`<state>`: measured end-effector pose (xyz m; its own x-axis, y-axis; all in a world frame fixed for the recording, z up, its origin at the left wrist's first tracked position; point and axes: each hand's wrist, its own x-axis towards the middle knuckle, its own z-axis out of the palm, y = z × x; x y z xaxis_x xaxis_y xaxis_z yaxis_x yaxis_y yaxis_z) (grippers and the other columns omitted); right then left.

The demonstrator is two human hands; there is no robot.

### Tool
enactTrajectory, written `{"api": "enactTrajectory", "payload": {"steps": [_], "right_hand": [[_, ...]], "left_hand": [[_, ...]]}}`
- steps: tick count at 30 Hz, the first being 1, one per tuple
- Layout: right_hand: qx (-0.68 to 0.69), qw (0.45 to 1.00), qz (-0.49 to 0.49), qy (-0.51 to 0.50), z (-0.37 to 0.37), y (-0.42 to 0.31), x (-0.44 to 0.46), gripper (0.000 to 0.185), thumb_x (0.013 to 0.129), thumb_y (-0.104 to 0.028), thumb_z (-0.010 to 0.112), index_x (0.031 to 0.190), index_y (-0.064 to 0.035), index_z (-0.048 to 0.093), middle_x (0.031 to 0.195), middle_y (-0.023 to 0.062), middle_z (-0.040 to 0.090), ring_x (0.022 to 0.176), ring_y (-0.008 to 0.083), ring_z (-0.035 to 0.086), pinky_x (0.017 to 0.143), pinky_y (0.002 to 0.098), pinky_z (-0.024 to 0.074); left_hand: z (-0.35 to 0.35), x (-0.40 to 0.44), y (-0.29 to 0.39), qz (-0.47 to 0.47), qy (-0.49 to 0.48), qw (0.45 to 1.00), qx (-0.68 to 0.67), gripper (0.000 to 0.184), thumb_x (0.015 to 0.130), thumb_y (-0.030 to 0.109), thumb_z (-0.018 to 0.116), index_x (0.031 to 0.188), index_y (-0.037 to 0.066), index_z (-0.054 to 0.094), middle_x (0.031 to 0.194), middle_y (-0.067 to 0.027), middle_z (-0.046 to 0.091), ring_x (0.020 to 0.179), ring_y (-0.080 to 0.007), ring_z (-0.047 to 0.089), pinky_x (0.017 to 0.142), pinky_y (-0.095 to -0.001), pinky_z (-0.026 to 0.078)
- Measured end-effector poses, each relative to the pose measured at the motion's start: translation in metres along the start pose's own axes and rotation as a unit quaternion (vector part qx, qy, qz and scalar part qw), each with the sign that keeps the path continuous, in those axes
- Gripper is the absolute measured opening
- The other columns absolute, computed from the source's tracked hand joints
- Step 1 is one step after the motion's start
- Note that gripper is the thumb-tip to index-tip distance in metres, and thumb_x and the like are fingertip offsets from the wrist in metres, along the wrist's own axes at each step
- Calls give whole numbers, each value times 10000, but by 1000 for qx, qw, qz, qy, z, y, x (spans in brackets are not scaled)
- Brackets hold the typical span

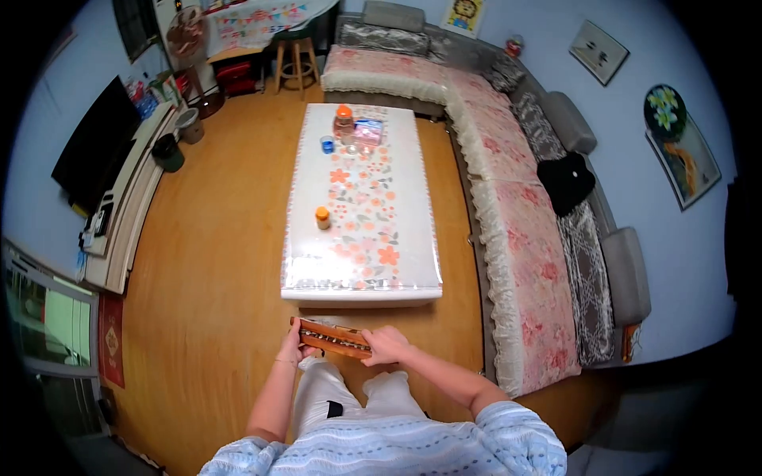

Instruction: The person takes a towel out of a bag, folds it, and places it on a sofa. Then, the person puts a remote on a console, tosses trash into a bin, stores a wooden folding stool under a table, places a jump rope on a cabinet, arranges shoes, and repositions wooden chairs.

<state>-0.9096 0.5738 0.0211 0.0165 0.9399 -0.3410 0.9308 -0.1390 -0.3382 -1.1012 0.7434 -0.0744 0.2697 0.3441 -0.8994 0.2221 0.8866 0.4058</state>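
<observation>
Both my hands hold a long reddish-brown wooden object (335,338) with a row of small dark and light bits along its side; its exact kind I cannot make out. My left hand (294,343) is closed on its left end, thumb on top. Around the right end wraps my right hand (386,345). The object is held level above my knees, just short of the near edge of the white table (305,262). On that table stands a small jar with an orange lid (322,218).
Farther along the table are an orange-topped jug (344,123), a blue cup (327,145) and a pink-and-blue pack (368,132). A sofa with pink floral covers (524,238) runs along the right and back. At left, a television (99,151) stands above two bins.
</observation>
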Motion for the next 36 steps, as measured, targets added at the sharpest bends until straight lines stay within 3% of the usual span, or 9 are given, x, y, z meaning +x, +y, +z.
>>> {"api": "enactTrajectory", "payload": {"steps": [4, 6, 11, 16, 19, 24, 29, 33, 36], "right_hand": [[-9, 999, -48, -3, -8, -30, 58, 537, 596, -465, 666, 835, -21, 483, 653, 164, 586, 626, 339, 582, 570, 417, 462], [-11, 997, -75, -7, -12, -46, 86, 535, 598, -468, 665, 832, -24, 482, 652, 162, 581, 627, 341, 578, 572, 419, 458], [33, 992, -125, 10, -16, -84, 156, 529, 602, -468, 669, 834, -35, 474, 681, 166, 571, 646, 352, 568, 586, 433, 443], [95, 990, -96, -41, -23, -120, 216, 522, 596, -434, 668, 876, -32, 487, 758, 172, 592, 695, 339, 587, 617, 418, 464], [131, 985, -113, -9, -31, -142, 248, 540, 597, -364, 675, 1015, -61, 516, 799, 165, 608, 737, 328, 596, 635, 407, 469], [127, 980, -148, 47, -43, -170, 299, 559, 598, -362, 672, 1047, -68, 515, 835, 143, 611, 776, 307, 594, 650, 397, 472], [69, 972, -210, 82, -54, -178, 375, 597, 591, -388, 684, 1054, -51, 513, 842, 155, 609, 778, 318, 594, 671, 399, 480], [52, 972, -214, 83, -71, -181, 444, 617, 582, -400, 693, 1052, -40, 520, 810, 166, 602, 732, 331, 589, 647, 412, 476], [27, 970, -223, 92, -92, -179, 489, 595, 588, -397, 689, 1033, -40, 524, 781, 166, 595, 705, 328, 588, 626, 410, 477]], "left_hand": [[-61, 17, 36, -1, 26, 999, -19, 602, 724, 696, 510, 966, 147, 557, 869, -53, 580, 786, -192, 548, 681, -381, 498], [-90, 21, 51, 51, 26, 998, -4, 616, 719, 663, 553, 1016, 124, 538, 848, -62, 594, 711, -172, 598, 553, -345, 528], [-147, -10, 107, 156, 74, 984, -46, 569, 730, 530, 641, 933, 9, 539, 760, -74, 584, 528, -143, 582, 412, -271, 506], [-194, -32, 157, 225, 132, 963, -70, 516, 728, 496, 659, 838, 1, 564, 741, -92, 587, 568, -158, 603, 421, -289, 517], [-215, -47, 188, 261, 186, 947, -30, 544, 736, 508, 642, 822, -22, 555, 740, -103, 587, 587, -180, 613, 435, -310, 534], [-259, -43, 234, 254, 196, 947, -30, 606, 745, 565, 600, 834, -33, 556, 753, -108, 583, 619, -190, 620, 445, -320, 540], [-291, -30, 295, 207, 159, 965, -28, 736, 763, 658, 486, 992, -40, 520, 884, -144, 576, 694, -223, 632, 530, -377, 554], [-315, 5, 350, 145, 103, 984, -29, 715, 786, 655, 450, 1102, 15, 486, 993, -140, 570, 810, -222, 626, 665, -394, 552], [-327, 32, 394, 137, 58, 989, -7, 669, 793, 640, 453, 1100, 48, 505, 1003, -122, 580, 820, -217, 626, 655, -381, 555]]}}
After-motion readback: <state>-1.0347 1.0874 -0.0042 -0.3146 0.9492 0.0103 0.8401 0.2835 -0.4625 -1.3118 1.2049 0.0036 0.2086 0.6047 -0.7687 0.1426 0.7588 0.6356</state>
